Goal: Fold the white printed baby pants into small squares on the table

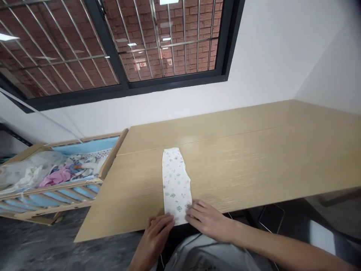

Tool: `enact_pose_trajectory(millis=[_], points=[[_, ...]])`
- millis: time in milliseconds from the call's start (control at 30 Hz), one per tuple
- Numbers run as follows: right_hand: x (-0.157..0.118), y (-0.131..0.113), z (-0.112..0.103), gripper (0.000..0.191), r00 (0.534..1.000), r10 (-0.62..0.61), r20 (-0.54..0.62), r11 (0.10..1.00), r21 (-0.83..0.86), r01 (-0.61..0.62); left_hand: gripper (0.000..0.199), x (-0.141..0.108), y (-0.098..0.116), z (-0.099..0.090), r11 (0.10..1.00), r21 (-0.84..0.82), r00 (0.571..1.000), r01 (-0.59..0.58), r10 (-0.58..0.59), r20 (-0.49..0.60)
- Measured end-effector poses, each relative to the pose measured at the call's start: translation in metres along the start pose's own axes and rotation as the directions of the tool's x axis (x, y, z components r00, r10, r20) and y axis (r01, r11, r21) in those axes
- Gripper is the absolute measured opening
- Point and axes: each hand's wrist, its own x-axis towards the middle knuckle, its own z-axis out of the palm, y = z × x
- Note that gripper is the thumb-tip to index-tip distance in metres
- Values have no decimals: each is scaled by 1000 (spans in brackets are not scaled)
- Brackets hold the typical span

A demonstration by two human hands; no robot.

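open left hand [155, 241] and open right hand [207, 220], nothing pinched, a folded white green-printed cotton garment [175, 180] just under the fingers.

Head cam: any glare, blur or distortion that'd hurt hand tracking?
Head view: ceiling lights reflect in the window glass, and a faint sheen lies on the wooden tabletop. Head view: wide-angle distortion and camera tilt slant the table edges. Head view: the left hand, right hand and patterned cloth show no heavy blur or glare.
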Motion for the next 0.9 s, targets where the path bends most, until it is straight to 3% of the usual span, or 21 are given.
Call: enact_pose_trajectory(millis=[133,300,400,533,700,900], points=[[-3,-5,-7,31,996,0,-86,1000,29,2,35,8,3,-7,997,-78,1000,-1,-1,-29],[15,7,-47,20,962,160,-221,975,189,-119,27,45,-2,-17,972,-204,968,120,-160,-194],[38,27,-70,19,942,222,-251,959,230,-164,20,79,-16,-25,940,-286,933,185,-259,-248],[73,67,-87,19,915,305,-265,931,284,-229,18,129,-52,-31,870,-354,864,343,-440,-243],[114,133,-80,19,871,401,-284,881,379,-282,23,186,-108,-18,755,-422,789,501,-599,-136],[156,207,-48,16,840,501,-211,839,359,-410,21,225,-161,24,724,-377,758,577,-647,-84]])
